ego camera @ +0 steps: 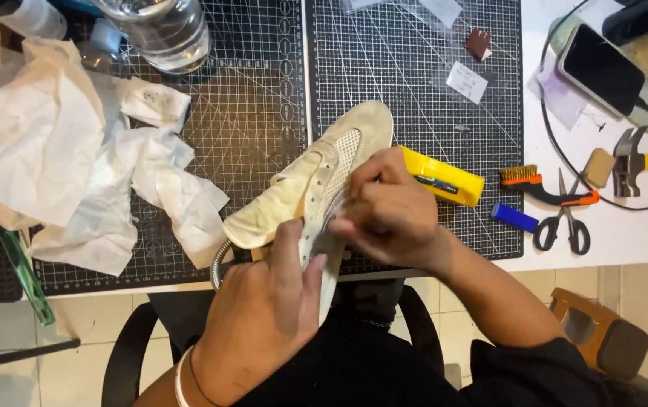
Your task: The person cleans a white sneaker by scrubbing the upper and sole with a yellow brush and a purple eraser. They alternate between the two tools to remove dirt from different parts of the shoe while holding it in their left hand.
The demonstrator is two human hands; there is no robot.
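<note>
Both hands hold a cream shoe point(316, 181) over the bench's point(414, 90) near edge, its long axis running near-left to far-right. The left hand point(263, 316) grasps the near end; the right hand's point(392, 211) fingers pinch its side, perhaps a lace.

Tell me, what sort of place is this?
Probably a home craft or shoe-repair bench: a worn cream shoe held over gridded cutting mats, with a hammer, scissors and wire brush alongside.
</note>
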